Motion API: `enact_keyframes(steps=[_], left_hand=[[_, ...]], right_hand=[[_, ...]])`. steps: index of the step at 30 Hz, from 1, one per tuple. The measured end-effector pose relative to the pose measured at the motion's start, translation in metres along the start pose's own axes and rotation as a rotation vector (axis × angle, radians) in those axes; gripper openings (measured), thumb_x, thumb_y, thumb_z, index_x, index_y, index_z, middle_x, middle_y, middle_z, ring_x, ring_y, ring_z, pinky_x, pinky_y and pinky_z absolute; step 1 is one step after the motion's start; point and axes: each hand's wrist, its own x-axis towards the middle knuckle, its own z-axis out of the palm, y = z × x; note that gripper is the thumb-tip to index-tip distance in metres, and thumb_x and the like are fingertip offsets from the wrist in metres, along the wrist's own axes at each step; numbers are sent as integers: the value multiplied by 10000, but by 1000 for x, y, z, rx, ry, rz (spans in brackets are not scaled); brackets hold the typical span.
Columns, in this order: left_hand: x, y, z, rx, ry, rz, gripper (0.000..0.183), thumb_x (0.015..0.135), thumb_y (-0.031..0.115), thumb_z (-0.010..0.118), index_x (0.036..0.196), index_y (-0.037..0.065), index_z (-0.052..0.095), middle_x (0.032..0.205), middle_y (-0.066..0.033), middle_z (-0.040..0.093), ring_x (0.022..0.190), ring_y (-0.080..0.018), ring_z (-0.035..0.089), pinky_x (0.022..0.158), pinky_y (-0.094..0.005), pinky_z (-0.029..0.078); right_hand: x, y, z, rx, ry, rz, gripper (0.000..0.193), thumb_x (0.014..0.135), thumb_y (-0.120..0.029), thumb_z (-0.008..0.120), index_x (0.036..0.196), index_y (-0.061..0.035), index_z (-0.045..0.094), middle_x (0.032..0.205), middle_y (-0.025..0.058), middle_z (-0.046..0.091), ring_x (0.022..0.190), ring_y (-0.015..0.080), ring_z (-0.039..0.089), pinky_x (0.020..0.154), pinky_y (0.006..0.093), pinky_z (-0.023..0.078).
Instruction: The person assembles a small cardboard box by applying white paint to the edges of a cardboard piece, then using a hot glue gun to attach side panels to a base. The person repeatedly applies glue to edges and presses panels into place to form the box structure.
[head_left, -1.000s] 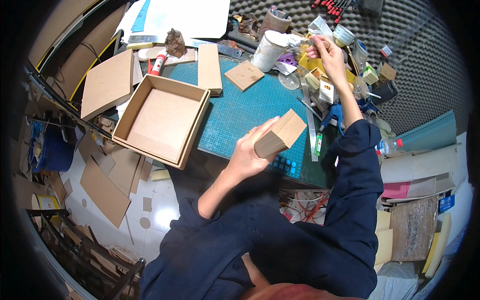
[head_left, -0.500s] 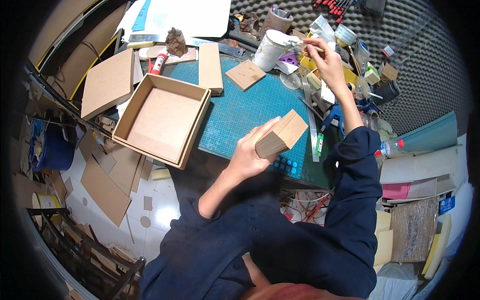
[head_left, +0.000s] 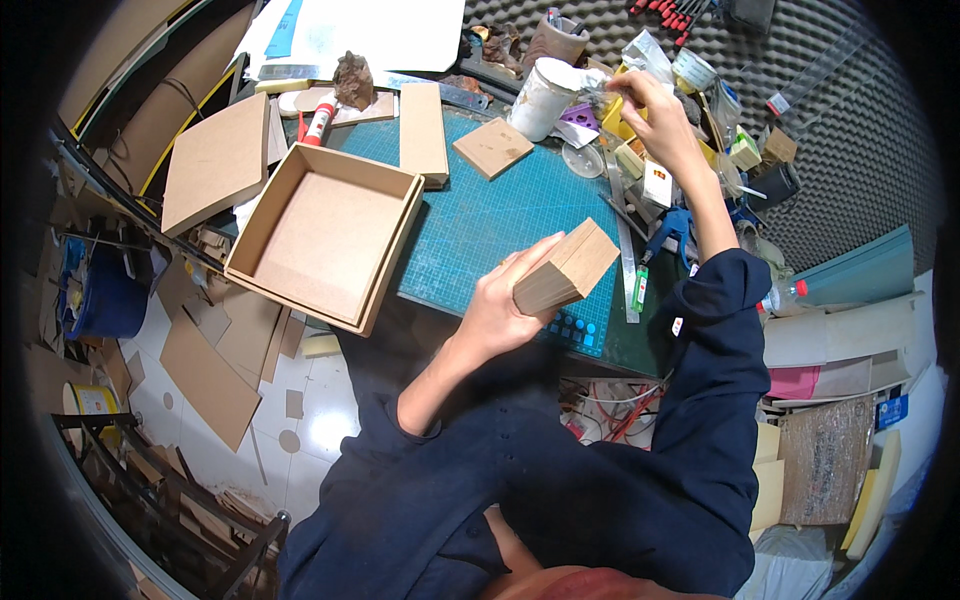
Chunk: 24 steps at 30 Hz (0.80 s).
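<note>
My left hand (head_left: 497, 312) is wrapped round a thick light-brown wooden block (head_left: 568, 266), held tilted above the front of the green cutting mat (head_left: 465, 235). A seam runs along the block's upper face. At the back right my right hand (head_left: 657, 115) has its fingers curled round a thin stick-like tool, mostly hidden by the fingers, beside a white-smeared jar (head_left: 545, 98). To the left stands an open, shallow fibreboard box (head_left: 325, 225), overhanging the table edge. A small square board (head_left: 493, 148) and an upright-looking narrow board (head_left: 423, 132) are on the mat's far part.
A large board (head_left: 216, 165) lies left of the box, near a red-and-white tube (head_left: 319, 122). Along the mat's right side are a steel ruler (head_left: 627, 250) and a green marker-like tube (head_left: 640, 288). Cluttered tubs and tools fill the right back. Board offcuts (head_left: 205, 375) cover the floor at left.
My right hand has shifted slightly up and to the right by the jar, and its fingers have turned. My left hand keeps the block in nearly the same place.
</note>
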Motion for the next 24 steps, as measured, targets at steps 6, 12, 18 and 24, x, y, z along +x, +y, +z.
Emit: enact_keyframes(steps=[6,12,18,24], left_hand=[[3,2,1,-1,10,26,831,632,-34,762,1420,71,518,1294,-159,639,1067,-346,653,923,-389,536],[2,2,0,-4,10,6,844,625,-37,763,1424,85,518,1257,-167,651,1034,-355,661,907,-393,542],[2,5,-2,19,-35,-65,841,648,-31,765,1436,112,510,1233,-182,655,1046,-353,672,899,-396,548],[2,6,-2,20,-40,-106,791,671,-25,752,1420,93,527,1270,-181,648,1117,-330,668,939,-375,536]], right_hand=[[-19,3,-23,122,128,109,198,930,-35,589,1116,-28,655,1015,59,705,876,110,637,818,261,519],[-83,-48,-70,756,401,436,287,980,-149,639,1217,15,646,1018,74,694,853,78,625,789,220,504],[-154,-120,-85,1244,438,477,293,1033,-209,444,1208,12,525,918,118,641,768,127,609,708,239,505],[-139,-111,-77,1419,292,459,292,1070,-234,360,1074,-13,551,964,70,581,759,115,560,648,237,430]])
